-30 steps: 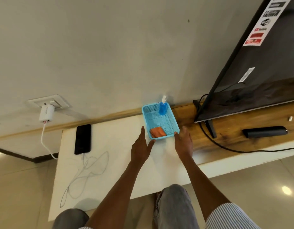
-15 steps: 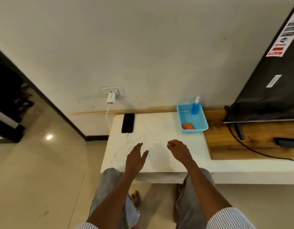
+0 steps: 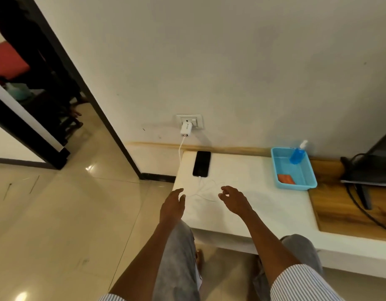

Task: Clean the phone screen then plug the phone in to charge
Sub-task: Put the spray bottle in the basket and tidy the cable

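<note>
A black phone (image 3: 201, 163) lies screen up on the white ledge (image 3: 248, 205) near its left end. A white cable (image 3: 204, 189) runs from the phone's near end in loops across the ledge. A white charger (image 3: 186, 129) sits in the wall socket (image 3: 189, 121), with its cord hanging beside the ledge. My left hand (image 3: 172, 206) hovers over the ledge's left edge, fingers relaxed, holding nothing. My right hand (image 3: 234, 199) hovers just right of the cable loops, fingers loosely curled and empty. A blue basket (image 3: 296, 185) holds a blue spray bottle (image 3: 297, 154) and an orange cloth (image 3: 285, 178).
A television (image 3: 374, 166) with black cables stands on the wooden top (image 3: 339, 205) at the right. A dark doorway (image 3: 35, 83) opens at the left over a glossy tiled floor (image 3: 57, 213). My knees are below the ledge.
Both hands have left the blue basket and moved left toward the phone and cable. The view has pulled back and swung left, bringing the doorway into sight.
</note>
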